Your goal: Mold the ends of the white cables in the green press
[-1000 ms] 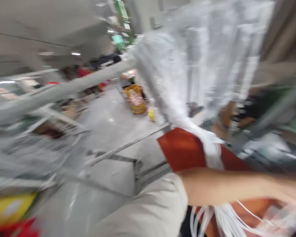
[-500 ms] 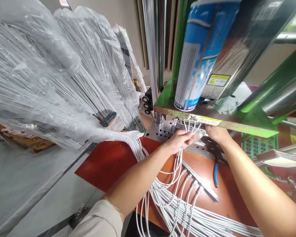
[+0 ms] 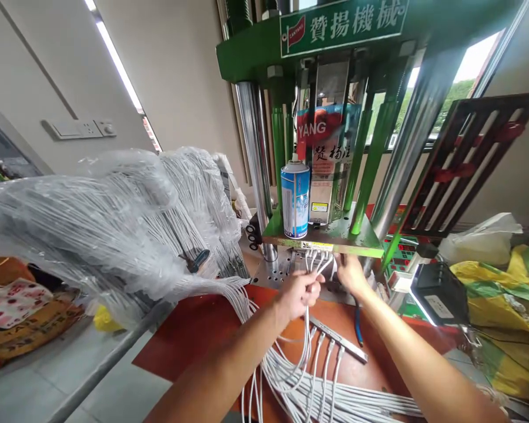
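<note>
My left hand (image 3: 300, 295) is shut around a bunch of white cables (image 3: 306, 358) just in front of a perforated steel mold plate (image 3: 271, 273). The cable ends rise to the mold under the green press platen (image 3: 321, 244). My right hand (image 3: 350, 276) reaches in at the cable ends, beside the mold. Whether its fingers pinch anything is hidden. On the red-brown work mat (image 3: 189, 329) below lie blue-handled pliers (image 3: 358, 326) and a steel strip (image 3: 337, 339) with cable plugs resting against it. A blue-and-white spray can (image 3: 295, 200) stands on the platen.
Plastic-wrapped white cable bundles (image 3: 114, 229) fill the left side above a metal rail (image 3: 101, 352). The green press's steel columns (image 3: 255, 147) stand ahead. To the right are a control panel (image 3: 401, 258), a black device (image 3: 438, 294) and a yellow-green woven bag (image 3: 498, 305).
My view has swung from a blurred sideways sweep to the press, then pulled back and up to show its whole front. Both hands remain at the cables by the mold.
</note>
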Available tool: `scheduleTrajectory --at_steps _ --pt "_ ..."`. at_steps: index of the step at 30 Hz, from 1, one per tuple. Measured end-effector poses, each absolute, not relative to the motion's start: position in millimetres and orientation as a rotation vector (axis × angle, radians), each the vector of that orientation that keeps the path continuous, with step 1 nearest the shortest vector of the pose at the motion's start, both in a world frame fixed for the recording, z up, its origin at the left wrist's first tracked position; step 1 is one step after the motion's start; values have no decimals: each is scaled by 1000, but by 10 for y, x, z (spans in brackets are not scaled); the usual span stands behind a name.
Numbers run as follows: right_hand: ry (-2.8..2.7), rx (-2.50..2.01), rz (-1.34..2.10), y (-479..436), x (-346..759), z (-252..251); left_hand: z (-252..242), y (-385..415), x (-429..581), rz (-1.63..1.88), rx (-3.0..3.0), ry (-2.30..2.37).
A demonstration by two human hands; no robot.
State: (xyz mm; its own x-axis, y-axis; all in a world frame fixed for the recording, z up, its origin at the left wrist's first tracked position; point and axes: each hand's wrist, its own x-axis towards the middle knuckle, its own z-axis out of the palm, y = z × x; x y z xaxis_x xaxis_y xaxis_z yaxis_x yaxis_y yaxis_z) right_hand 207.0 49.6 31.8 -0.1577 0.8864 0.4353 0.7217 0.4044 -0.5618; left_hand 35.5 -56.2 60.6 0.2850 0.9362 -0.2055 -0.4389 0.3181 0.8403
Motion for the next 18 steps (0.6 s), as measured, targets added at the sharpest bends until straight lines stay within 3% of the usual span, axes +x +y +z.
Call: scheduleTrajectory --at_steps 7,13,18 --pt "-1849 -1473 331 -334 2495 -122 872 -1719 474 886 652 842" --pt "-1926 -1380 498 -618 2884 -191 949 -1844 297 792 916 788" --pt "-1832 -1285 780 -819 2754 114 964 -1845 293 690 1069 771"
